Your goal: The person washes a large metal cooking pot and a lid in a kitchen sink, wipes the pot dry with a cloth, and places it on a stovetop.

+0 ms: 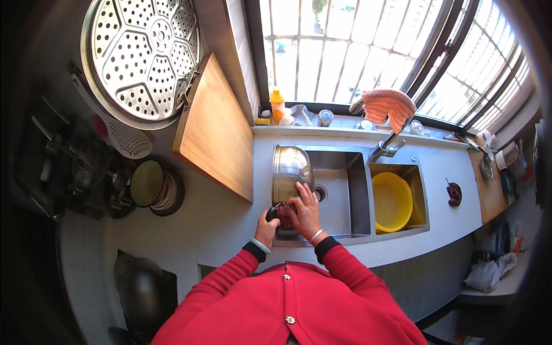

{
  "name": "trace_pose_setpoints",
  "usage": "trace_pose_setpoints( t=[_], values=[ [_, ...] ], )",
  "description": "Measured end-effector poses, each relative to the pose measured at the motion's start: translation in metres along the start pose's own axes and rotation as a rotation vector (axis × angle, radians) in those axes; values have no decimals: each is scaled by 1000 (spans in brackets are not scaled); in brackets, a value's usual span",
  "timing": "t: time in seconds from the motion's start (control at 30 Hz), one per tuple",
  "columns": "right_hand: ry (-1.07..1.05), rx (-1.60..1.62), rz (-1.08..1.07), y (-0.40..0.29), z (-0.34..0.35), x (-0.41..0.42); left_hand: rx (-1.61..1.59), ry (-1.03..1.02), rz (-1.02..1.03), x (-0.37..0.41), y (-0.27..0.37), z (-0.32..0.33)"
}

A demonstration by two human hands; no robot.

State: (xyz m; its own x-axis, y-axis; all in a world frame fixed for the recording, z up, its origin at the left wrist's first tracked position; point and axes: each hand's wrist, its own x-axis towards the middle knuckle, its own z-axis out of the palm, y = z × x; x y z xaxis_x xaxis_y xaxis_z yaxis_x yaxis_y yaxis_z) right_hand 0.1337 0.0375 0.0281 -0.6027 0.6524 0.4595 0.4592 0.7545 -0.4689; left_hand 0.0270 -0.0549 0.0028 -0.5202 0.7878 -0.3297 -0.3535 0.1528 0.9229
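Note:
A shiny stainless steel pot (pixel 293 170) lies tipped on its side at the left of the larger sink basin (pixel 338 215). My left hand (pixel 266 228) is closed around its black handle (pixel 272 214) at the basin's near left corner. Across the near end of the pot reaches my right hand (pixel 307 213), two fingers stretched out over the metal. Its other fingers are blurred against a dark red patch, so whether they grip anything is unclear. The pot's inside is hidden from me.
A yellow plastic basin (pixel 392 202) sits in the smaller sink bowl. An orange cloth (pixel 388 105) hangs over the faucet (pixel 386 148). Left of the sink stands a wooden board (pixel 220 138), near a perforated steamer tray (pixel 142 60). A dark crumpled item (pixel 453 193) lies on the right counter.

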Motion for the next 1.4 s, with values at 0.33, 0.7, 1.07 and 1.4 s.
trace_pose_setpoints(
  t=[0.33, 0.7, 1.07, 1.4],
  values=[
    [-71, 3, -5, -3, 24, 5, 179, -187, -65, -3, -23, -25],
    [29, -36, 109, 23, 40, 67, 309, -209, 11, 12, -15, -18],
    [-80, 274, 401, 57, 35, 98, 536, -123, 117, 26, -25, -17],
    [148, 295, 434, 64, 39, 74, 452, -122, -9, 28, -16, -16]
  ],
)
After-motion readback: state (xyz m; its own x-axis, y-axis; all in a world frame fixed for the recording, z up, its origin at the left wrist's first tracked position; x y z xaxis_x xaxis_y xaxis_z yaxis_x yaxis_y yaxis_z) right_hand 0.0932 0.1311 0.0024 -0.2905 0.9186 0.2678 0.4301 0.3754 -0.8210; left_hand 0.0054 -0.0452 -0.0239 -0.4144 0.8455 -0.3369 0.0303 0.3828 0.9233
